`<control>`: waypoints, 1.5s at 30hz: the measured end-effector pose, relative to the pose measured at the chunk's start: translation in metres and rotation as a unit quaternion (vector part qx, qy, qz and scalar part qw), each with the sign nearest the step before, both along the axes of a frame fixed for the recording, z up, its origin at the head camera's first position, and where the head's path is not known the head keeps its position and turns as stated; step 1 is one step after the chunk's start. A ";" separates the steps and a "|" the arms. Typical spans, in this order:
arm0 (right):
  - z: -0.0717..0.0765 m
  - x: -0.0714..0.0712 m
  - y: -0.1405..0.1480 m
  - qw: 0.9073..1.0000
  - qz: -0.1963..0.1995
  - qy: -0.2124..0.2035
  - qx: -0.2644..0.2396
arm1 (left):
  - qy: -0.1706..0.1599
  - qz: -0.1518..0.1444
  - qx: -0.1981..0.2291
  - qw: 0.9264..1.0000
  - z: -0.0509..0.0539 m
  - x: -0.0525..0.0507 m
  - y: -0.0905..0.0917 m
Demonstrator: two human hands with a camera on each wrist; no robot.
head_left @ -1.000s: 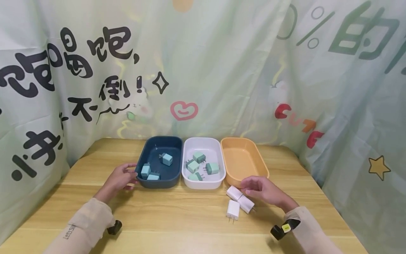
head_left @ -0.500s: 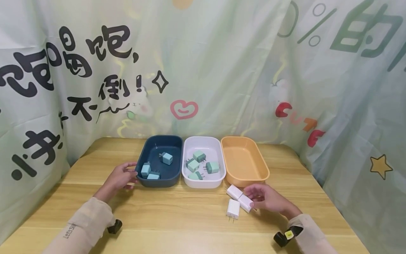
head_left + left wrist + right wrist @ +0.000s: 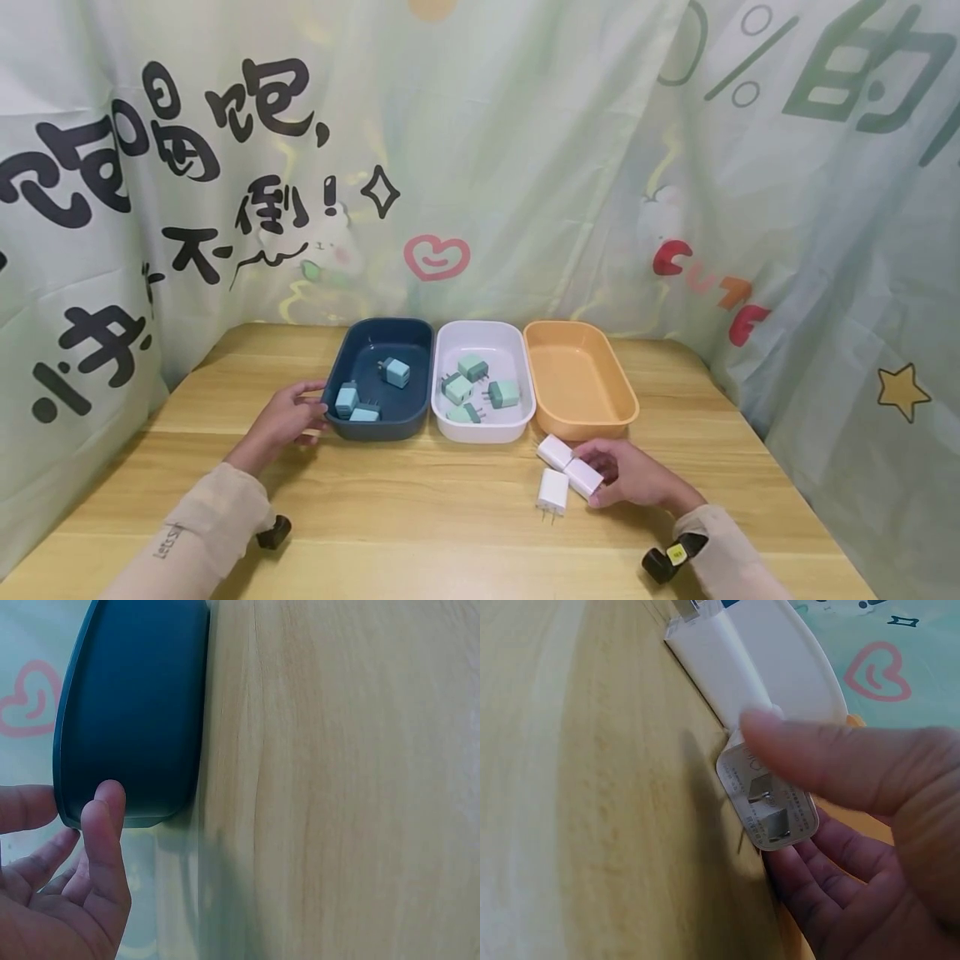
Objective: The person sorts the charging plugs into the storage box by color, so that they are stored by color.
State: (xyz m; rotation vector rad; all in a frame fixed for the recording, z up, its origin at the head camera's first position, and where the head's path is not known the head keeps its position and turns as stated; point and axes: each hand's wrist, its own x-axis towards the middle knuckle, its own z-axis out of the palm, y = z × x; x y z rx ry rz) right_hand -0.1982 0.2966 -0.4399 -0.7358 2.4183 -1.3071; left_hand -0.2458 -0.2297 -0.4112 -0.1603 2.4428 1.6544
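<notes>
At the table's right my right hand (image 3: 630, 473) pinches a white plug charger (image 3: 583, 477), thumb on one side and fingers on the other. Its metal prongs face the camera in the right wrist view, where the charger (image 3: 769, 796) still lies low over the wood. Two more white chargers touch or nearly touch it: one behind (image 3: 555, 452) and one in front (image 3: 552, 490). My left hand (image 3: 288, 417) rests its fingertips against the left front corner of a dark blue box (image 3: 382, 430). Seen from the left wrist, those fingers (image 3: 105, 847) lie lightly along the box's wall and rim.
Beside the blue box stand a white box (image 3: 483, 432) and an orange box (image 3: 581, 383). Several pale blue chargers (image 3: 394, 372) lie in the blue box, several mint green chargers (image 3: 502, 393) in the white one. A printed curtain (image 3: 510, 167) hangs behind the wooden table (image 3: 420, 517).
My right hand has come down from the orange box's front edge to the white charger and now grips it. The left hand stays at the blue box.
</notes>
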 end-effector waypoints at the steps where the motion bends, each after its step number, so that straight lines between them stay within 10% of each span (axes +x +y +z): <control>1: 0.000 0.000 0.000 1.000 0.002 -0.001 0.004 | 0.001 -0.001 0.000 1.000 0.000 0.000 0.000; 45: 0.013 0.001 0.006 0.995 -0.069 0.051 0.043 | 0.007 -0.006 0.007 1.000 0.003 0.003 0.002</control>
